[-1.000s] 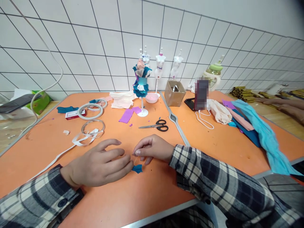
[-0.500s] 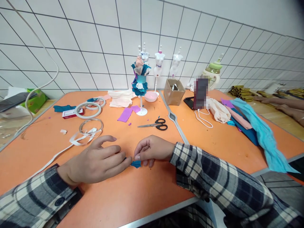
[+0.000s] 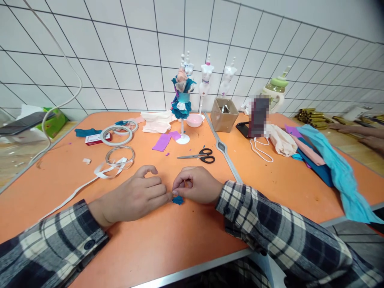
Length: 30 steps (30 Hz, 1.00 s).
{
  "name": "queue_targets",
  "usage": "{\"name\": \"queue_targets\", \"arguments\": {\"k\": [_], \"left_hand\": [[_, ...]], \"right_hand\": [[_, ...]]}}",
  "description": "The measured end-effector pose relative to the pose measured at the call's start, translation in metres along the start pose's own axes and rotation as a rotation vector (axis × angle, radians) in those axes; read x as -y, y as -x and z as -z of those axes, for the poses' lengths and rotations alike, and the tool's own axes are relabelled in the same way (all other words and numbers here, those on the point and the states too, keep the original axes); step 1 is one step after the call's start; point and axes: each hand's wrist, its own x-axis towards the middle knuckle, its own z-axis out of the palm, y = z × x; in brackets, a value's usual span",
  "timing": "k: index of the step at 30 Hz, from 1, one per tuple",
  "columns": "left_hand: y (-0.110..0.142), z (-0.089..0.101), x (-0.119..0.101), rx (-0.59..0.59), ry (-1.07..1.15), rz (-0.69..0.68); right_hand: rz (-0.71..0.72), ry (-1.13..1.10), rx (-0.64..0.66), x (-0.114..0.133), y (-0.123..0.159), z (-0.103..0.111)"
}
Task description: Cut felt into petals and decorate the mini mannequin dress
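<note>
A small crumpled piece of blue crepe paper (image 3: 178,200) is low over the orange table, between my hands. My left hand (image 3: 141,198) is closed at its edge, index finger crooked upward and the other fingers curled together; its thumb is hidden. My right hand (image 3: 199,185) pinches thumb and forefinger at the top of the piece, touching the left little fingertip. Beyond them lie black-handled scissors (image 3: 199,155), shut, blades toward the left. A small dress form (image 3: 181,100) wears a teal, blue and peach paper dress.
Rolls of tape (image 3: 117,136) and a loose white strip (image 3: 72,195) lie left. Purple paper (image 3: 161,142), a pink bowl (image 3: 194,120) and a cardboard box (image 3: 224,115) stand behind. Crepe sheets (image 3: 333,160) hang over the right edge. Another person's hands (image 3: 354,130) rest far right.
Both hands and the blue piece sit slightly higher in view and closer together. The whole scene has shifted a little to the right as the camera turned.
</note>
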Motion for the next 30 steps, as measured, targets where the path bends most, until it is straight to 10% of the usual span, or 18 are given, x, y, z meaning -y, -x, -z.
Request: {"name": "queue_targets", "arguments": {"k": [15, 22, 30], "left_hand": [[-0.005, -0.012, -0.005, -0.071, 0.112, 0.437], [-0.019, -0.021, -0.019, -0.284, 0.962, 1.149], [-0.019, -0.023, -0.023, -0.406, 1.146, 1.209]], "right_hand": [[0.128, 0.471, -0.313, 0.016, 0.012, -0.018], [0.106, 0.318, -0.507, 0.017, 0.009, -0.016], [-0.093, -0.184, -0.516, 0.010, 0.000, -0.015]]}}
